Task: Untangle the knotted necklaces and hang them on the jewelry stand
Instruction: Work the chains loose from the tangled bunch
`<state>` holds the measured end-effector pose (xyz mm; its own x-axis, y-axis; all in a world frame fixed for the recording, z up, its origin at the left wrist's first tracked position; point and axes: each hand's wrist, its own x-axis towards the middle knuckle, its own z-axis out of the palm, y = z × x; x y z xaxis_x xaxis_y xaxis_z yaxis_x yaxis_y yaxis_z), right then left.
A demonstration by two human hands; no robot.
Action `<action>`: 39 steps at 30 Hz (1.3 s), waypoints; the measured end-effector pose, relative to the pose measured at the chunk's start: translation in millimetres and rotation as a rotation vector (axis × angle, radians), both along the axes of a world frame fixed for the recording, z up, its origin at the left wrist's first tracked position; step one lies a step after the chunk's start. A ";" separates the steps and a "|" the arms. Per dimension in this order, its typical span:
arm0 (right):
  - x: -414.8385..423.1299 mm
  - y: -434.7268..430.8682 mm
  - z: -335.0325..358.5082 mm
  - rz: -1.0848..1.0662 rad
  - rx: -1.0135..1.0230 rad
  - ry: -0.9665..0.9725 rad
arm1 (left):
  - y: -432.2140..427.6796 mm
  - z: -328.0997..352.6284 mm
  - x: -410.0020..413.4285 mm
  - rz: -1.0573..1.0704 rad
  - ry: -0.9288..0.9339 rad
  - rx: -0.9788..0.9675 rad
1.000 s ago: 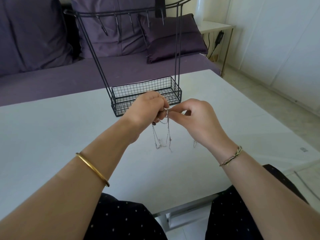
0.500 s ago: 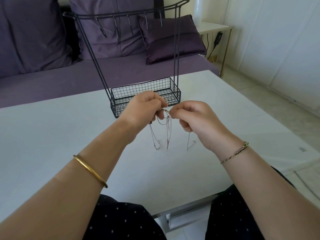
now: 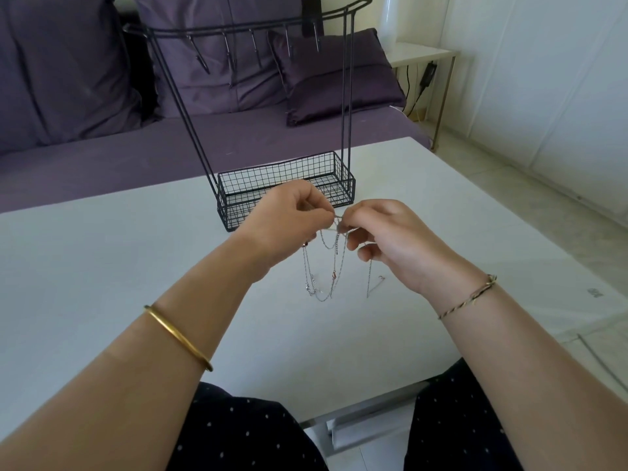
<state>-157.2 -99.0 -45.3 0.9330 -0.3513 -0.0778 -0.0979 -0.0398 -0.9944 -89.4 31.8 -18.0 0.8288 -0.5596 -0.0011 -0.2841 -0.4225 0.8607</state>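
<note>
Thin silver necklaces (image 3: 326,266) hang in tangled loops between my two hands, above the white table (image 3: 102,273). My left hand (image 3: 289,215) pinches the chains at the top, fingers curled. My right hand (image 3: 384,232) pinches the same knot from the right, and one strand drops below it to the tabletop. The black wire jewelry stand (image 3: 285,185) stands just behind my hands; its basket holds nothing I can see, and its top bar (image 3: 251,28) carries several bare hooks.
A purple sofa with cushions (image 3: 333,76) runs behind the table. A small white side table (image 3: 421,56) with a cable stands at the back right. The table's right edge drops to a pale floor (image 3: 509,185). My knees sit under the near edge.
My hands have stayed at the knot, shifting slightly. The chains hang longer, and a strand under my right hand now reaches the table.
</note>
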 end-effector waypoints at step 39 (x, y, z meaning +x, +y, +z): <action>-1.7 2.1 4.8 0.076 0.157 0.127 | -8.7 2.6 -5.2 0.102 0.284 -0.306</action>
<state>-158.9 -96.9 -40.5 0.9355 -0.2545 -0.2451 -0.2258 0.1030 -0.9687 -94.6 23.1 -15.3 0.8707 -0.4846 -0.0839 0.0121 -0.1495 0.9887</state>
